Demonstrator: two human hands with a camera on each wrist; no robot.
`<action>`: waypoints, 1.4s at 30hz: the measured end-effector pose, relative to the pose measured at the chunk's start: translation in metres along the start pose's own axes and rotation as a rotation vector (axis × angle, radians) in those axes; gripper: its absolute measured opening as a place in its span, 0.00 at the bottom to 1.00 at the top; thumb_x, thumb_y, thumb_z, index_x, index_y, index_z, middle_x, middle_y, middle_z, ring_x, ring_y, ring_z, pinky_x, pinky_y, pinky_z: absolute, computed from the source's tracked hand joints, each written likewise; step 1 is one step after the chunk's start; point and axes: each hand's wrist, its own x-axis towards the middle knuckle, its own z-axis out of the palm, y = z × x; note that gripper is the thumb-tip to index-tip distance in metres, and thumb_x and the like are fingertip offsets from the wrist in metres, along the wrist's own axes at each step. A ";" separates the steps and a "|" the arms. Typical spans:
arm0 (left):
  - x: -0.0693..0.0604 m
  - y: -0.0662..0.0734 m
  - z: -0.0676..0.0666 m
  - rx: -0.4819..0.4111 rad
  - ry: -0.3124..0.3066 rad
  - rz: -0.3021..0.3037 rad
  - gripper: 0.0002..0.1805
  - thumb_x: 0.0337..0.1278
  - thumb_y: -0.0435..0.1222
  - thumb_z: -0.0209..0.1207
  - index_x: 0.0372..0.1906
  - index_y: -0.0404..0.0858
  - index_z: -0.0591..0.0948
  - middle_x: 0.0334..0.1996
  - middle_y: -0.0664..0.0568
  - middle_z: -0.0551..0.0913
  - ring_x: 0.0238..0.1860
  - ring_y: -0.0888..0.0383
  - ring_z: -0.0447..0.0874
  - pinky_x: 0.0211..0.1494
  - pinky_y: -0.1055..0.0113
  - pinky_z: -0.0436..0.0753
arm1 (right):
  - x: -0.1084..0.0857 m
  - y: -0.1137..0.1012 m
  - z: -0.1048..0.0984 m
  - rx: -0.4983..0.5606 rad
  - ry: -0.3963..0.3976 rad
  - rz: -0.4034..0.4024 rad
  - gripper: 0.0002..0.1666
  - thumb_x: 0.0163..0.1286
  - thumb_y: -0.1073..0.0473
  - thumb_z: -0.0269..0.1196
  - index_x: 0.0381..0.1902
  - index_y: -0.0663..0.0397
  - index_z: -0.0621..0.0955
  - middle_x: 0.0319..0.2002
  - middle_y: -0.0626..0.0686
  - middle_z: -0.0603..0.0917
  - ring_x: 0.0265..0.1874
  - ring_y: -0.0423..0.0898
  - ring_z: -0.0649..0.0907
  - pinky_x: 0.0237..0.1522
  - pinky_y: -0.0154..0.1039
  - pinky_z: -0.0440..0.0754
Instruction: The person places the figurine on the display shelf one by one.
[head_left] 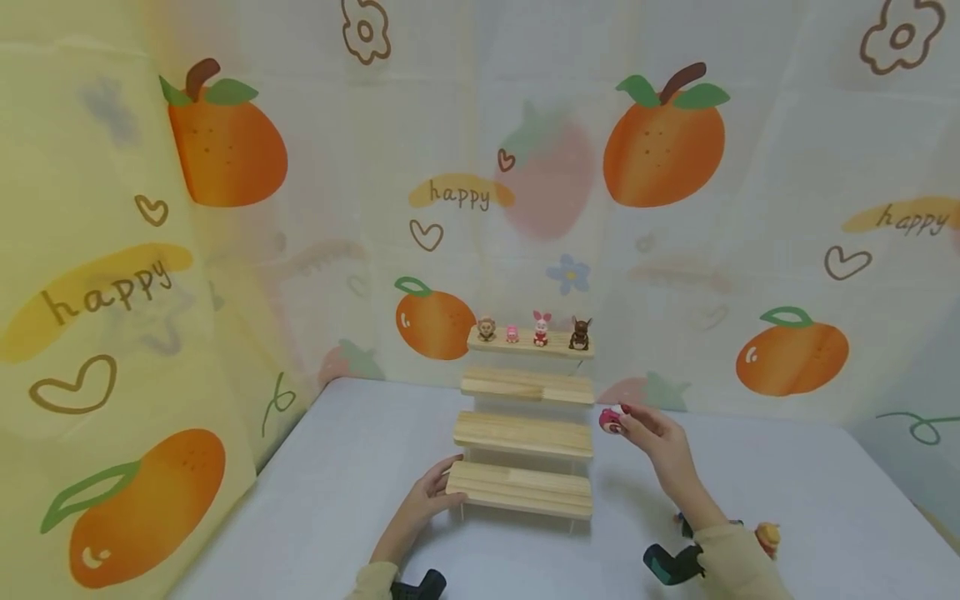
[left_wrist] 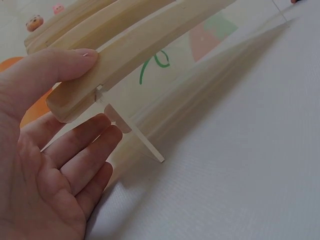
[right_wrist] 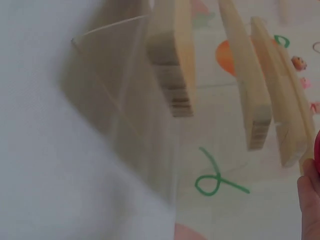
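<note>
A stepped wooden display shelf with several tiers stands in the middle of the table. My left hand grips the left end of its lowest board; in the left wrist view the thumb lies on top and the fingers curl below. Right of the second-highest board, my right hand pinches a small pink-and-red figurine in the air. Along the top board stand a brown-and-tan figurine, a small pink one, a pink rabbit-eared one and a dark brown one.
More small figures, one of them yellow-orange, lie on the white tabletop by my right forearm, partly hidden by the sleeve. A cloth backdrop printed with oranges rises behind the table and along its left side.
</note>
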 end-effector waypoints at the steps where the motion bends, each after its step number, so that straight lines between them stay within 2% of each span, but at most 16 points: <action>1: 0.000 0.000 0.000 -0.006 -0.004 0.000 0.39 0.48 0.36 0.63 0.64 0.29 0.58 0.55 0.36 0.69 0.52 0.49 0.72 0.56 0.56 0.67 | 0.002 -0.001 0.003 0.026 0.001 -0.007 0.16 0.63 0.63 0.58 0.46 0.68 0.76 0.37 0.53 0.82 0.34 0.41 0.82 0.38 0.30 0.77; 5: -0.001 0.001 -0.001 -0.024 -0.024 0.007 0.39 0.49 0.35 0.63 0.64 0.28 0.58 0.55 0.36 0.70 0.51 0.49 0.73 0.56 0.57 0.68 | 0.007 -0.018 0.019 0.026 0.046 0.048 0.21 0.62 0.65 0.58 0.45 0.81 0.72 0.34 0.48 0.82 0.33 0.39 0.82 0.37 0.32 0.78; 7: -0.001 0.001 -0.001 -0.029 -0.033 0.012 0.39 0.49 0.35 0.63 0.64 0.28 0.58 0.55 0.36 0.70 0.51 0.50 0.73 0.56 0.58 0.68 | 0.010 -0.020 0.024 0.031 0.039 0.071 0.21 0.63 0.67 0.57 0.46 0.84 0.70 0.35 0.45 0.82 0.33 0.38 0.82 0.38 0.33 0.77; 11: -0.001 -0.001 -0.001 -0.033 -0.038 0.013 0.40 0.48 0.36 0.64 0.64 0.28 0.58 0.54 0.36 0.70 0.51 0.49 0.73 0.56 0.57 0.68 | 0.019 -0.027 0.038 0.038 0.033 0.101 0.21 0.63 0.69 0.56 0.48 0.84 0.69 0.37 0.43 0.81 0.35 0.38 0.81 0.41 0.33 0.76; 15: 0.000 -0.001 0.001 -0.047 -0.042 0.012 0.39 0.48 0.36 0.64 0.64 0.29 0.59 0.55 0.36 0.70 0.51 0.49 0.73 0.55 0.58 0.68 | 0.027 -0.030 0.051 0.075 0.009 0.094 0.20 0.63 0.70 0.56 0.48 0.84 0.69 0.36 0.44 0.81 0.33 0.38 0.81 0.40 0.32 0.77; 22: -0.003 0.007 0.005 -0.023 -0.031 0.015 0.38 0.48 0.33 0.63 0.63 0.28 0.59 0.55 0.36 0.69 0.52 0.48 0.72 0.54 0.58 0.70 | 0.038 -0.035 0.075 0.115 -0.010 0.122 0.14 0.62 0.73 0.55 0.41 0.84 0.69 0.34 0.54 0.80 0.31 0.40 0.82 0.38 0.34 0.78; 26: 0.000 0.004 0.004 -0.041 -0.033 0.015 0.39 0.48 0.36 0.63 0.64 0.31 0.59 0.56 0.37 0.69 0.52 0.49 0.72 0.55 0.58 0.68 | 0.049 -0.038 0.090 0.047 -0.026 0.138 0.10 0.60 0.73 0.57 0.37 0.80 0.71 0.33 0.59 0.81 0.30 0.38 0.81 0.37 0.34 0.79; 32: 0.000 0.003 0.002 -0.059 -0.038 0.023 0.39 0.47 0.35 0.64 0.64 0.29 0.59 0.55 0.36 0.69 0.51 0.49 0.73 0.55 0.59 0.69 | 0.069 -0.038 0.114 -0.077 -0.074 0.167 0.10 0.60 0.70 0.59 0.37 0.76 0.73 0.32 0.62 0.81 0.28 0.37 0.81 0.35 0.33 0.79; 38: 0.003 0.001 0.000 -0.051 -0.030 0.028 0.38 0.48 0.34 0.63 0.63 0.29 0.60 0.55 0.36 0.70 0.51 0.49 0.73 0.55 0.59 0.69 | 0.082 -0.030 0.132 -0.155 -0.075 0.185 0.10 0.60 0.70 0.59 0.36 0.74 0.74 0.34 0.65 0.81 0.30 0.47 0.82 0.33 0.34 0.80; 42: 0.001 -0.002 0.000 -0.049 -0.014 0.013 0.38 0.47 0.34 0.64 0.63 0.28 0.60 0.55 0.36 0.70 0.51 0.49 0.73 0.54 0.60 0.70 | 0.083 -0.023 0.143 -0.147 -0.105 0.186 0.07 0.60 0.72 0.58 0.35 0.74 0.73 0.34 0.65 0.80 0.31 0.51 0.82 0.33 0.36 0.80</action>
